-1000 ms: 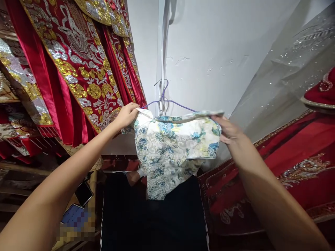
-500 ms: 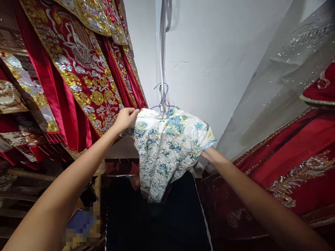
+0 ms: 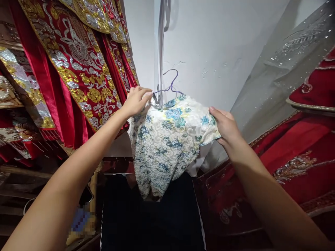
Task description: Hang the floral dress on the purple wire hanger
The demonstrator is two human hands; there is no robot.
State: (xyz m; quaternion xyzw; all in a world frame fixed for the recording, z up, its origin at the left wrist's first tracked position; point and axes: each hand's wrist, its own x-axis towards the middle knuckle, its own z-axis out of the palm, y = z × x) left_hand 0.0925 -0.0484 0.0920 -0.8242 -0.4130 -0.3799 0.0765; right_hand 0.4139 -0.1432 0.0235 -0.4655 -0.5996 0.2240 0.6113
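Dress (image 3: 167,139) on a purple hanger (image 3: 169,87), hook up against the white wall (image 3: 209,45), hem drooping toward us. Our left hand (image 3: 136,101) is closed over the left shoulder, by the collar, fingers curled on cloth and probably the wire beneath. Our right hand (image 3: 226,125) pinches the right sleeve edge, thumb on top, fingers under. We judge the step as seating the garment on its hanger: the cloth looks bunched, the right shoulder not yet squared. What comes after calls for a smoothing pull outward and down at both shoulders, keeping the collar centred at the hook. Red embroidered robes (image 3: 78,62) hang close on our left, more red cloth (image 3: 300,153) on the right.
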